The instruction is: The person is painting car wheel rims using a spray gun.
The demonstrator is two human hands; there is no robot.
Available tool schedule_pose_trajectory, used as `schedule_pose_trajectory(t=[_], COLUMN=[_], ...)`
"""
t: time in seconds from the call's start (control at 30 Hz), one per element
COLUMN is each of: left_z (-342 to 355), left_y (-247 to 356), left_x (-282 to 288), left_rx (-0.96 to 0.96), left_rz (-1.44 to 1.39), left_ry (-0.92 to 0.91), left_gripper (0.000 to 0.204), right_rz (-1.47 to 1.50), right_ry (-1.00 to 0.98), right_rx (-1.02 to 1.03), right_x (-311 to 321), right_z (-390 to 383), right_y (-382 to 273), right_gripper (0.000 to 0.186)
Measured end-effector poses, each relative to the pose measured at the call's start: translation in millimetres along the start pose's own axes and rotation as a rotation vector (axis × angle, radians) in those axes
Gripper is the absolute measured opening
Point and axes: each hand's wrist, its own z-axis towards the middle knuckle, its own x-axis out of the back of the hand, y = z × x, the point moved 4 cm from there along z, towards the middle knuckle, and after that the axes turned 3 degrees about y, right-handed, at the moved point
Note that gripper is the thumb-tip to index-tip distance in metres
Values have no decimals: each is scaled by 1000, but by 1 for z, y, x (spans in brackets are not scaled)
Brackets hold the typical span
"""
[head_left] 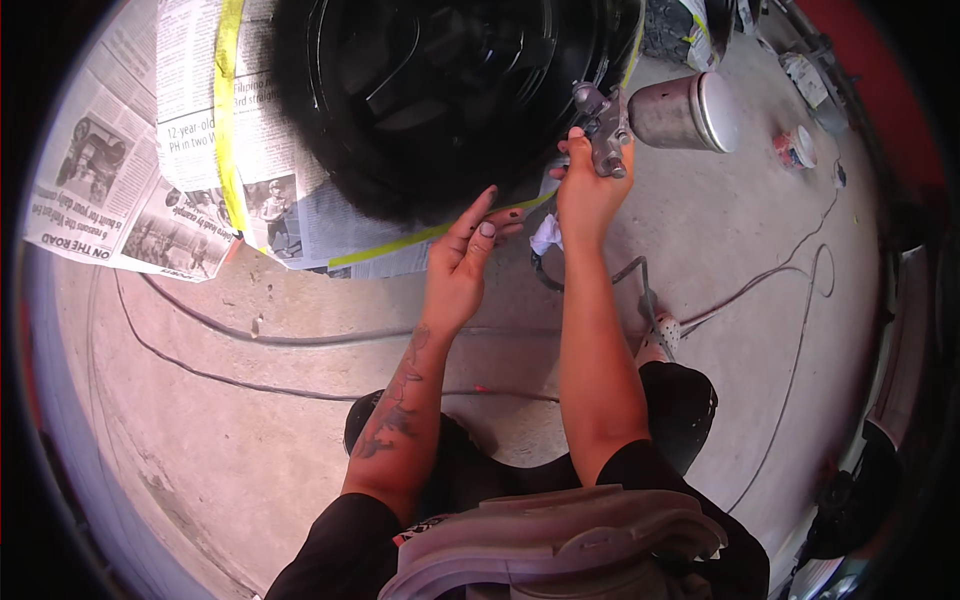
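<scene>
My right hand (pixel 590 190) grips a metal spray gun (pixel 607 140) with a silver cup (pixel 678 112) lying sideways toward the right. My left hand (pixel 462 252) is beside it, lower and to the left, holding nothing, fingers apart and dark-smudged at the tips. Just beyond both hands is a glossy black wheel (pixel 440 90), with dark overspray around it on masking newspaper (pixel 185 235) edged with yellow tape (pixel 228 140). A dark hose (pixel 630 270) runs below the gun, near a small white wad (pixel 546 232).
Hoses and cables (pixel 255 338) cross the concrete floor (pixel 250 450) under my arms. At right are a small red-and-white container (pixel 800 145), wrapped items (pixel 670 30) and a red edge (pixel 890 110). My foot (pixel 660 340) stands near the cables. A grey mask-like piece (pixel 550 540) fills the lower edge.
</scene>
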Motion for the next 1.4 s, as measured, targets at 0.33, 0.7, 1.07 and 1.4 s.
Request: schedule_pose_trajectory(t=[0.33, 0.7, 1.07, 1.4], left_z=[-15, -18, -12, -13], left_y=[20, 26, 15, 13], left_x=[30, 41, 51, 46], left_rx=[31, -5, -19, -6], left_rz=[-51, -45, 31, 26], left_ry=[27, 83, 184, 191], left_gripper=[45, 40, 39, 37], right_rz=[94, -38, 17, -29], right_ry=[-112, 133, -268, -32], right_rx=[239, 28, 568, 402], right_x=[-35, -11, -58, -47], right_z=[-3, -44, -38, -30], right_y=[-21, 31, -43, -24], right_gripper=[27, 36, 47, 43])
